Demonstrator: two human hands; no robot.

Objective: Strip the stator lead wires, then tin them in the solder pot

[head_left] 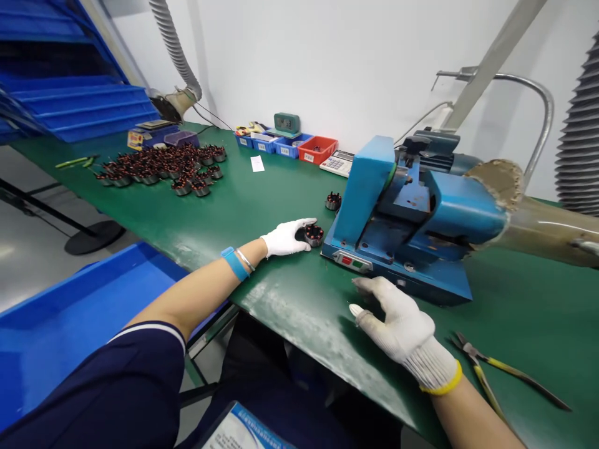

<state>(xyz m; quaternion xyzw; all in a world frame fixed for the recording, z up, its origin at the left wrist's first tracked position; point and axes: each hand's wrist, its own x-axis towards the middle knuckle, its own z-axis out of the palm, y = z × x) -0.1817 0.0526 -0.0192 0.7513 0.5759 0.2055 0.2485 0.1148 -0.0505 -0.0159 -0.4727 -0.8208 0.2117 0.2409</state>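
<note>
My left hand (286, 238), in a white glove, has its thumb and fingers round the sides of a motor stator (314, 235) with dark, coppery windings and a metal rim. That stator rests on the green table just left of the blue grinding machine (395, 218). A second stator (333, 200) stands behind it, close to the machine's left side. In front of the machine, my right hand (393, 318) hovers above the table, gloved, its fingers apart and nothing between them. Yellow-handled pliers (472, 352) lie to the right of this hand.
Many stators (159, 165) are heaped at the table's far left. Along the wall stand small blue bins (264, 146), a red bin (318, 149) and a calculator (337, 163). A duct (543, 231) joins the machine's right side. A large blue tray (93, 312) sits below the table edge.
</note>
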